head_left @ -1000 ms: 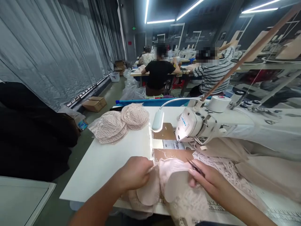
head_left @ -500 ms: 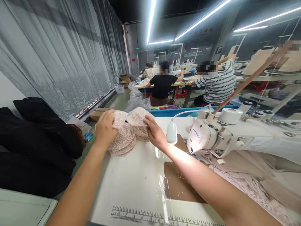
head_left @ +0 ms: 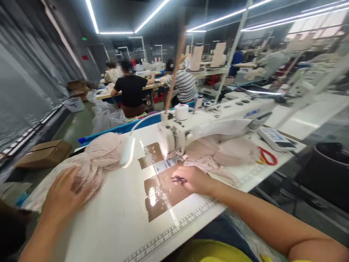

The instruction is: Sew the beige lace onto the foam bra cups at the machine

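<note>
My left hand [head_left: 65, 191] lies over the near side of a pile of pale pink lace pieces [head_left: 105, 149], fingers spread and somewhat blurred. The pile sits at the left end of the white table. My right hand [head_left: 195, 180] is closed around small dark thread snips [head_left: 179, 179], their pointed end sticking out to the left; blur softens their outline. It is just in front of the sewing machine [head_left: 174, 134], above a brown patch [head_left: 163, 196] on the tabletop. Beige fabric with lace [head_left: 209, 163] lies under the machine's arm, right behind the hand.
A lamp [head_left: 127, 151] on a bent neck hangs left of the needle area. A printed ruler [head_left: 174, 228] runs along the table's front edge. To the right are a control box [head_left: 276, 138] and red-handled scissors [head_left: 268, 156]. Co-workers sit at tables ahead.
The view has swung right. My right hand has left the lace pieces and now holds the snips near the machine. My left hand has loosened its grip and lies spread on the pile.
</note>
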`<state>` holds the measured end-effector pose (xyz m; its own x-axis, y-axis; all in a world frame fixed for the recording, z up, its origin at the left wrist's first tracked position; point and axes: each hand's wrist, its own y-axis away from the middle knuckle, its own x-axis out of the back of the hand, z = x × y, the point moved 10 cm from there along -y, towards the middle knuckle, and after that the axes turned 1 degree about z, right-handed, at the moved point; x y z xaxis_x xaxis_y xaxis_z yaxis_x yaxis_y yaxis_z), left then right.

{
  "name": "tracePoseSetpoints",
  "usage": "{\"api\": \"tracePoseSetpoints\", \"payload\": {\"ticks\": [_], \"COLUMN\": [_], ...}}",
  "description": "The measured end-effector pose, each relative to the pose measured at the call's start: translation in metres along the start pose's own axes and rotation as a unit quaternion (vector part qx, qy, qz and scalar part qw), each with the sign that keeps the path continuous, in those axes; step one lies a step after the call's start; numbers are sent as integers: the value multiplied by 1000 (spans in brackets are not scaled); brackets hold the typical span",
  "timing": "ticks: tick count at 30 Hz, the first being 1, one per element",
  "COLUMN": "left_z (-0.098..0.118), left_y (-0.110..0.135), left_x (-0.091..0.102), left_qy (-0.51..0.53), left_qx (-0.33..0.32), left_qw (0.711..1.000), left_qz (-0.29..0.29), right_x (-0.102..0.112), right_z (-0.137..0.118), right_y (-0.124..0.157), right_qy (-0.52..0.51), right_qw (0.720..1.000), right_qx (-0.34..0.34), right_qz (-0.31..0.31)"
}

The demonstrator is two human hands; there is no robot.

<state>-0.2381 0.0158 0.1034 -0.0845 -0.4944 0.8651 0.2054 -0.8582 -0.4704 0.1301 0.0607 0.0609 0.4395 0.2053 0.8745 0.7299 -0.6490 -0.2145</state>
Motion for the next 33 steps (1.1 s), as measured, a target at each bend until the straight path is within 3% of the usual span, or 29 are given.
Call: {"api": "tracePoseSetpoints", "payload": {"ticks": [1, 3, 6, 9, 12, 16, 20, 24, 26, 30, 33], "left_z": [1, 4, 45, 114, 193, 296, 370, 413, 426, 450, 461], "left_y": [6, 20, 44, 59, 70, 83, 92, 92, 88, 81, 75], "left_x": [-10, -19, -39, -49, -61, -68, -83, -121, -139, -154, -155], "left_qy": [19, 63, 129, 170, 219, 293, 408, 551, 594, 635, 626], "left_qx": [2, 37, 18, -37, -100, -186, -173, -49, 20, 72, 55], "left_qw": [999, 995, 981, 968, 940, 875, 795, 707, 679, 652, 673], "left_qz": [-41, -64, -144, -180, -241, -337, -415, -441, -430, -408, -389], "right_x": [17, 55, 97, 102, 101, 112, 104, 91, 88, 88, 92], "right_z": [21, 59, 107, 142, 151, 147, 141, 139, 143, 148, 142], "right_y": [17, 52, 96, 119, 126, 129, 126, 127, 129, 133, 130], "right_qy": [19, 71, 149, 194, 188, 174, 176, 172, 157, 54, -95], "right_qw": [998, 985, 948, 928, 932, 938, 956, 965, 967, 976, 978], "right_qx": [-44, -117, -219, -300, -301, -272, -220, -192, -197, -198, -154], "right_qz": [31, 108, 177, 104, 72, 121, 78, 40, 39, 69, 103]}}
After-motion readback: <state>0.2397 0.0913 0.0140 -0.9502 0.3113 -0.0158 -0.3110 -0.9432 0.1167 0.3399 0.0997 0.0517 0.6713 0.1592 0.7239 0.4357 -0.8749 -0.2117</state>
